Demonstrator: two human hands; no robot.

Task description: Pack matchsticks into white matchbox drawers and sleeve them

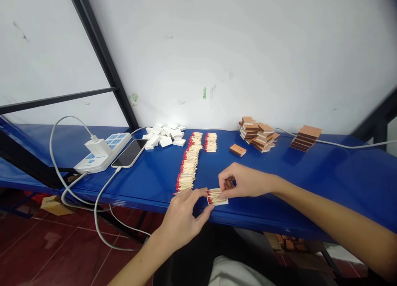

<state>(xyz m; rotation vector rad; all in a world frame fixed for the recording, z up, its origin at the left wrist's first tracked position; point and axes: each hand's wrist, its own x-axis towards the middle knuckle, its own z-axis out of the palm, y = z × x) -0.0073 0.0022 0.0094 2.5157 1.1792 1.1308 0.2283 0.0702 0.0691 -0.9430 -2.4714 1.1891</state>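
A small white matchbox tray point(218, 197) with red-tipped matches in it rests at the front edge of the blue table point(325, 174). My left hand point(182, 215) pinches the tray's left end between thumb and fingers. My right hand point(243, 181) is curled over the tray's right end, fingertips pressed on the matches. A long row of loose matches point(189, 162) runs away from the tray toward the wall, with a shorter bunch of matches point(211, 142) beside it.
Empty white trays point(164, 136) lie piled near the wall. Brown matchbox sleeves point(257, 135) stand stacked at right, a second stack point(306, 138) farther right, one loose sleeve point(237, 150). A phone point(130, 152) and power strip point(104, 151) with cables sit at left.
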